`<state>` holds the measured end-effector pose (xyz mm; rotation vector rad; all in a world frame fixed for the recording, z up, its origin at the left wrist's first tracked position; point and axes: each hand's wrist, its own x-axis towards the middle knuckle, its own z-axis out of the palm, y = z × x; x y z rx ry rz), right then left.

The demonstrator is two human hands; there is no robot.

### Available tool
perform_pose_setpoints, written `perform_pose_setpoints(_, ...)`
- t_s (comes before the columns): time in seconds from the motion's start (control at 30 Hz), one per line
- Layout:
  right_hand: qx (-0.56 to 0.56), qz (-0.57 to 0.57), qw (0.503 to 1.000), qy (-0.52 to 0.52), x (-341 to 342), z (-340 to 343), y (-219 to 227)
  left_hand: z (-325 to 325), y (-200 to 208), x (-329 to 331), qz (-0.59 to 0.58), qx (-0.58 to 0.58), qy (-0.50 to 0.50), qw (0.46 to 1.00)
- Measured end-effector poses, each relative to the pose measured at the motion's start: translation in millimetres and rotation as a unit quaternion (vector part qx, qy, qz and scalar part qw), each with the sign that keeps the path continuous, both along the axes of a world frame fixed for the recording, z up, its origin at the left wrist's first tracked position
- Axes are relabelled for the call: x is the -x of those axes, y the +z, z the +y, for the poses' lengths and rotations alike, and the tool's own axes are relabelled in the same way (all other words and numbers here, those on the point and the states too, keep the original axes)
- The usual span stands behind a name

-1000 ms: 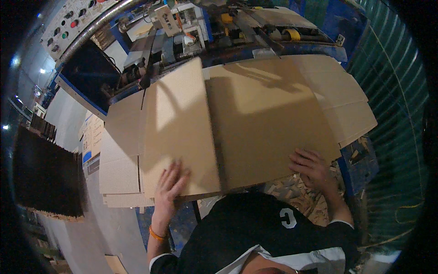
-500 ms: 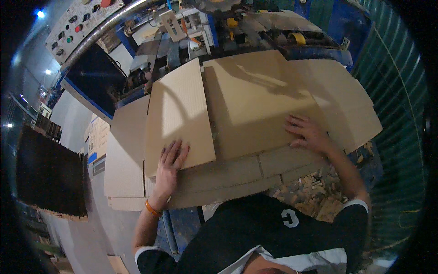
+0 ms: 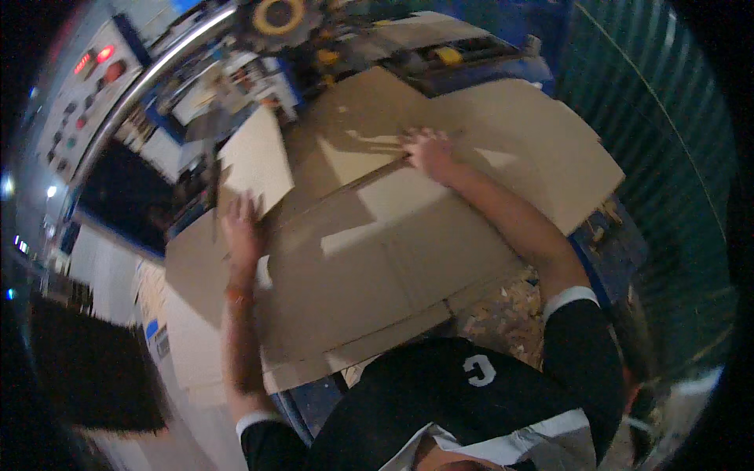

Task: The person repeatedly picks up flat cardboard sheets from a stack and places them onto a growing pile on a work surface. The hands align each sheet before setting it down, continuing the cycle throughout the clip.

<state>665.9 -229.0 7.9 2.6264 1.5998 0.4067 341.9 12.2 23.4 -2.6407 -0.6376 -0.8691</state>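
Observation:
A brown cardboard sheet [image 3: 357, 106] lies partly under the machine, on top of another flat cardboard sheet [image 3: 353, 290]. Its narrower left panel [image 3: 258, 153] stands out paler in the light. My left hand [image 3: 245, 224], fingers spread, rests at the near edge of that panel. Farther right, my right hand [image 3: 428, 153] lies on the near edge of the upper sheet, its fingers apart and slightly blurred. An orange band [image 3: 239, 296] circles my left wrist. Neither hand is wrapped round anything.
Ahead is a machine with a round toothed wheel [image 3: 276, 17] and a metal bar [image 3: 157, 63]. A control panel [image 3: 82, 94] with buttons stands at the left. Cardboard scraps [image 3: 506, 318] lie beneath the sheets. A green corrugated wall [image 3: 667, 157] rises on the right.
Both hands have moved forward, away from me, and the upper cardboard sheet has slid with them toward the machine. More of the lower sheet shows. The view has shifted too.

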Motion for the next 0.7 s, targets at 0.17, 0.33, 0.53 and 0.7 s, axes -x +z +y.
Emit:
perform_pose_setpoints(0.17,-0.163,0.141,0.976,0.014,7,-111,14,-42,-1,119,-0.087,0.174,-0.05,0.98)
perform_pose_setpoints(0.33,-0.317,0.004,0.886,-0.338,14,-242,-2,-16,-115,331,-0.178,-0.042,0.326,0.928)
perform_pose_setpoints(0.53,-0.229,0.092,0.868,-0.431,1,-272,-23,-63,-126,369,-0.151,0.197,0.432,0.867)
perform_pose_setpoints(0.7,-0.119,0.162,0.939,-0.278,-11,-201,-3,-119,-32,271,-0.543,0.345,0.297,0.705)
